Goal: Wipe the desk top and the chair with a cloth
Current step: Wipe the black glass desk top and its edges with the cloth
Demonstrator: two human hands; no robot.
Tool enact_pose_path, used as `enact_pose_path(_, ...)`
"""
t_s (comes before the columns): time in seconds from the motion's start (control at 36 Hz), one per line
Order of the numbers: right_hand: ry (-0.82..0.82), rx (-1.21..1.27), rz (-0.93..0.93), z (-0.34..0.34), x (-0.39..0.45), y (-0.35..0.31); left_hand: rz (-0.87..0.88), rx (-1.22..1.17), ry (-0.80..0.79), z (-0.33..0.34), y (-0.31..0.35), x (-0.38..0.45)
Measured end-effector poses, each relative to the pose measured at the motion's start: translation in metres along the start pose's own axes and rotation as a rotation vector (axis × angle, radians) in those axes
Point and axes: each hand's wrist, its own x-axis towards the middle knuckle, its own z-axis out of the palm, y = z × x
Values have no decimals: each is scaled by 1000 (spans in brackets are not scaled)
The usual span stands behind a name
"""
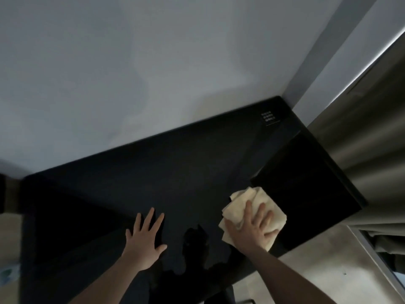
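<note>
A black desk top (175, 172) runs along a pale wall and fills the middle of the view. My right hand (252, 229) lies flat, fingers spread, on a crumpled cream cloth (245, 200), pressing it onto the desk near its right front part. My left hand (145, 240) rests palm down on the bare desk surface, fingers apart, holding nothing. No chair can be made out for sure; only a dark shape shows at the bottom edge.
A glossy black slab (306, 194) lies on the right end of the desk, just right of the cloth. A small white label (267, 116) marks the far right corner. Curtains (361, 132) hang at the right. Pale floor (317, 270) shows below the desk's front edge.
</note>
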Motion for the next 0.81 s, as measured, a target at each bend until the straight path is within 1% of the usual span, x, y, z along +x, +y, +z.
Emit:
enact_pose_path(0.11, -31, -5, 19, -6, 5, -2, 63, 37, -20, 3, -19, -5)
enact_pose_path(0.25, -37, -19, 41, -8, 16, -6, 66, 19, 1, 5, -18, -1)
enact_pose_path(0.36, 0, -33, 33, -12, 26, -8, 64, 6, 3, 8, -20, 2)
enact_pose_path(0.53, 1, -32, 45, -18, 34, -12, 91, 24, 8, 7, -26, 3)
enact_pose_path(0.67, 22, -25, 75, -16, 25, -21, 139, 33, -2, -3, -38, -1)
enact_pose_path(0.75, 33, -35, 84, -4, 13, -31, 169, 66, 28, -5, -57, -7)
enact_pose_path(0.81, 48, -50, 74, 11, -1, -42, 159, 74, 47, -4, -75, -13)
